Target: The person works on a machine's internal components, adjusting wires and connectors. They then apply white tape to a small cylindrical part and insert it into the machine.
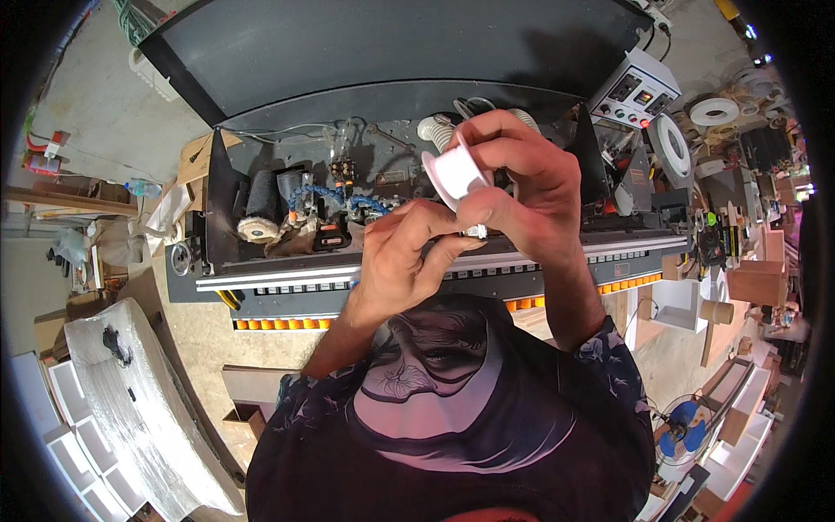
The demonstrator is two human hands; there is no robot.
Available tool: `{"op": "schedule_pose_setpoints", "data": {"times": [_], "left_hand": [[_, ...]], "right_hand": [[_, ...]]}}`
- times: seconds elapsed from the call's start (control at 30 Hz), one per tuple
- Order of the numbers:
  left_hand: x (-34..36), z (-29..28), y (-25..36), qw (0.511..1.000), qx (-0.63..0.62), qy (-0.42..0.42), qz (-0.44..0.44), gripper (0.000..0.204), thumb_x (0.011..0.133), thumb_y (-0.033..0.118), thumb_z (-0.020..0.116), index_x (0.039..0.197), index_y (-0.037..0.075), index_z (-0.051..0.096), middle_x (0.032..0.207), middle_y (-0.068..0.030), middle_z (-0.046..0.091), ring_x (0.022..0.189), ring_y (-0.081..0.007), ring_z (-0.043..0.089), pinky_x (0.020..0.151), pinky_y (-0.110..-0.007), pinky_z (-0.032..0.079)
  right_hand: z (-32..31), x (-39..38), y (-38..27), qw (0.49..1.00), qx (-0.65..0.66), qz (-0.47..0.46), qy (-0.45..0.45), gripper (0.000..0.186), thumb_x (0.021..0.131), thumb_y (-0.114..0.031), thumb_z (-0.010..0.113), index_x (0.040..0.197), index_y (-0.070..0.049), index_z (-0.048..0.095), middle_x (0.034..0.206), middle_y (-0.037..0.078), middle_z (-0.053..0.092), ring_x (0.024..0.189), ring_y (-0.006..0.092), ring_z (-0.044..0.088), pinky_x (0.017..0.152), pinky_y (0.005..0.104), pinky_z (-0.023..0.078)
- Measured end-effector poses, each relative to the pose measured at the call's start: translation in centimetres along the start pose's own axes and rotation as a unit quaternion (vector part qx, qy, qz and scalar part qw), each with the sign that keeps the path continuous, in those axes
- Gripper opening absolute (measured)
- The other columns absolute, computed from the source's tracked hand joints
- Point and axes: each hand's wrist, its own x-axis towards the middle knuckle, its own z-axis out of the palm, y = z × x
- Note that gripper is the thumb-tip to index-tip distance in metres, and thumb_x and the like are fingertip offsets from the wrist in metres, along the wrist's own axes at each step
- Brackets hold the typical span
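While gripping a white spool between the thumb and fingers of the right hand, pinching a shiny piece, too small to identify, with the fingertips of the left hand. Holding both hands close together, with the spool tilted just above the left fingertips, near the front of a long dark grey machine. Facing the machine's open inside, with blue segmented hoses left of the spool, a dark roller farther left, and a ribbed white hose behind. Facing also, at upper right, a control box with coloured buttons. Standing near a plastic-wrapped stack at left and a blue-bladed fan at lower right.
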Motion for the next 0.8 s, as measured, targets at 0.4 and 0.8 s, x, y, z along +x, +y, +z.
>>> {"op": "schedule_pose_setpoints", "data": {"times": [0.4, 0.8], "left_hand": [[0.0, -0.1, 0.0, 0.997, -0.002, 0.071, 0.012, 0.025, 0.086, -0.002, 0.081, 0.106, 0.000, 0.067, 0.091, -0.0136, 0.074, 0.080, -0.0250, 0.075, 0.072, -0.034, 0.059], [1.2, -1.5, -1.7, 0.980, 0.097, 0.168, 0.035, 0.020, 0.090, 0.000, 0.081, 0.105, 0.001, 0.069, 0.096, -0.0128, 0.075, 0.086, -0.0184, 0.073, 0.075, -0.029, 0.056]], "right_hand": [[-0.7, -2.4, 2.2, 0.994, -0.043, 0.102, 0.011, 0.028, 0.095, -0.024, 0.077, 0.102, 0.003, 0.072, 0.102, 0.011, 0.065, 0.081, 0.0126, 0.061, 0.069, 0.0260, 0.046], [1.5, -6.3, 1.6, 0.980, -0.173, 0.098, -0.030, 0.015, 0.094, -0.010, 0.074, 0.101, 0.003, 0.070, 0.119, 0.019, 0.061, 0.101, 0.0291, 0.067, 0.083, 0.0358, 0.054]]}}
